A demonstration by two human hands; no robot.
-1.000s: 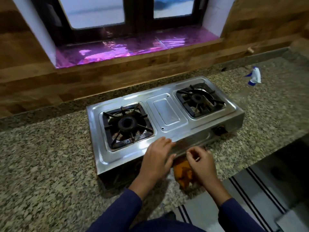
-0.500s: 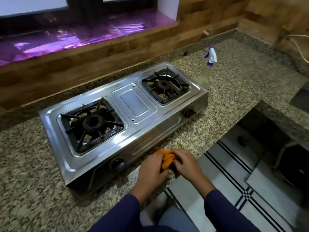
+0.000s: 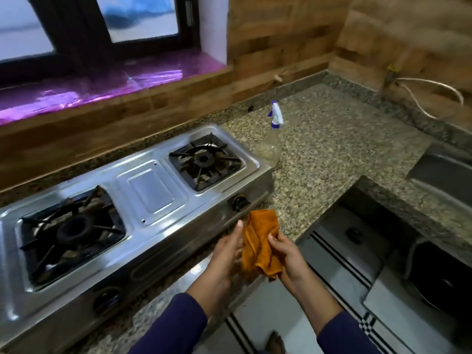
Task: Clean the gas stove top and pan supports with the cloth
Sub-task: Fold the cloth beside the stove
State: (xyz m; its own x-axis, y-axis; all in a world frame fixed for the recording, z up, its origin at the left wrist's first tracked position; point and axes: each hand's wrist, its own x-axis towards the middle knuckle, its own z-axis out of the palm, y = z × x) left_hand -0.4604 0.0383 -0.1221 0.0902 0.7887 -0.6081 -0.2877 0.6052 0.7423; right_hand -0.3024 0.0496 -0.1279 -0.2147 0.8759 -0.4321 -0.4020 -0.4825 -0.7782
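Stove (image 3: 153, 190) sat on the counter (image 3: 319, 154), left-centre of frame. One pan support (image 3: 72, 231) was lower left, the other pan support (image 3: 205, 162) at centre. Spray bottle (image 3: 274, 129) stood just past the stove's right end. Window sill (image 3: 102, 88) ran behind, upper left. Sink (image 3: 439, 172) was at right edge. Cloth (image 3: 261, 244) was between my left hand (image 3: 227, 254) and right hand (image 3: 286, 256), lower centre, before the stove's front.

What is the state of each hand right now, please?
Left hand: open, straight fingers against the cloth.
Right hand: closed, gripping the cloth.
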